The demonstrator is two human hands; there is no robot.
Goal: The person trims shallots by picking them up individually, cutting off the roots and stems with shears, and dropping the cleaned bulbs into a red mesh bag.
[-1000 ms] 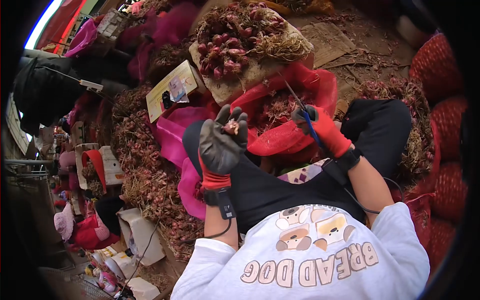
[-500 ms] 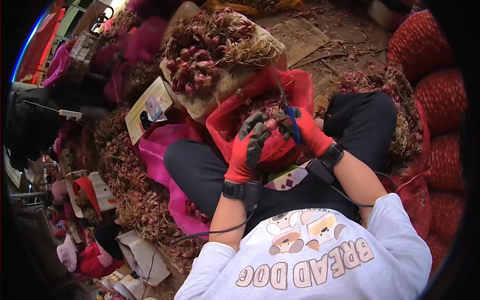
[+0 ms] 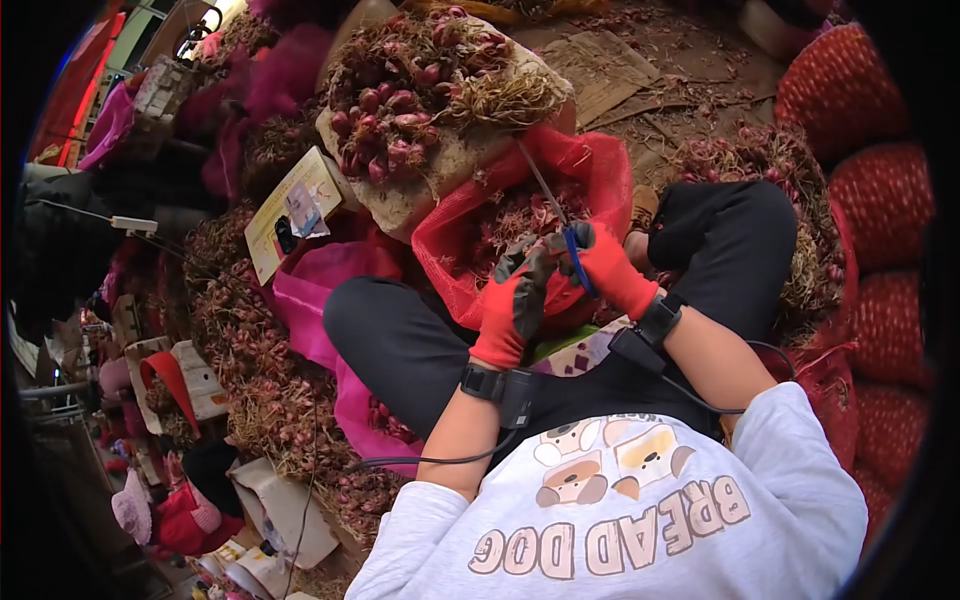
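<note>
My left hand, in a red glove with dark fingers, is closed over the red mesh bag; what its fingertips pinch is too hidden to name. Close beside it, my right hand, gloved the same way, is wrapped round the blue handle of the scissors. The scissor blades point up and away over the bag. Inside the bag lie loose shallots and dry skins. Both hands are almost touching at the fingertips.
Bunched shallots lie on a pale sack beyond the bag. A yellow card and a pink mesh bag are at the left. Full red sacks are stacked at the right. A person in a pink hat is at the lower left.
My left hand has moved right and closed in towards my right hand. The shallot seen between the fingers earlier is now hidden. The scissors have tilted a little.
</note>
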